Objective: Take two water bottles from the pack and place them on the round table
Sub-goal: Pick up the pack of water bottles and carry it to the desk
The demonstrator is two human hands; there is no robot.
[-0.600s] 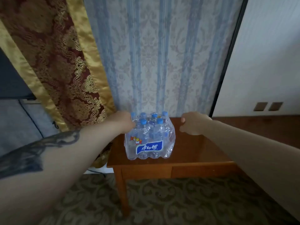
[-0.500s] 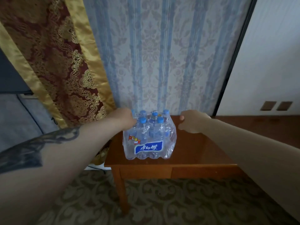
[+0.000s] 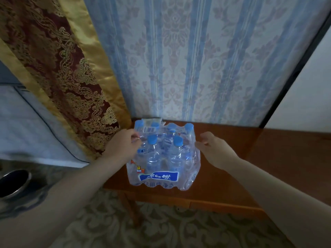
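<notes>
Blue-labelled pack [image 3: 162,158], writing illegible

Left hand [image 3: 123,146] pinches the bottle pack's [image 3: 162,158] wrap; right hand [image 3: 215,149] beside it.

We see the pack of water bottles [image 3: 162,158] standing upright near the left end of a wooden table [image 3: 232,169], close to the wall. Clear shrink-wrap still encloses the clear bottles, whose blue caps [image 3: 152,139] push up against the film. A blue label [image 3: 158,176] with white characters faces us.
</notes>
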